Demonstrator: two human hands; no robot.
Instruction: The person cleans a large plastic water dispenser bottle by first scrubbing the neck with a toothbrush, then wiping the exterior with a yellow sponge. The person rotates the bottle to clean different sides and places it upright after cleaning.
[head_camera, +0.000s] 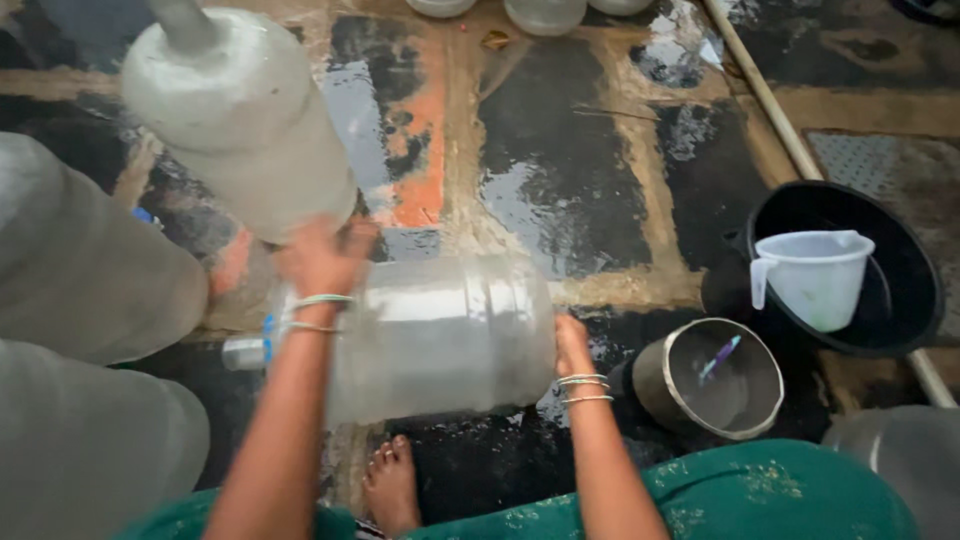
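- My left hand (322, 258) grips the shoulder end of the big clear plastic water jar (430, 335), fingers spread over its curve; thin bangles sit at my wrist.
- My right hand (571, 345) presses flat against the jar's base end, so I hold the jar lying on its side between both hands, its neck pointing to 9 o'clock, above the wet patchwork stone floor (560, 180).
- At 11 o'clock from the jar stands another frosted plastic water jar (240, 110), tilted (blurred, so I cannot tell what supports it).
- At 3 o'clock, just beside my right hand, lies a round grey metal pot (715, 378) tipped on its side.
- Further toward 2 o'clock, a white plastic jug with a handle (815, 275) sits inside a black round tub (900, 260).
- A pale wooden stick (765, 95) runs diagonally past the tub.
- My bare foot (392, 485) shows at 6 o'clock.
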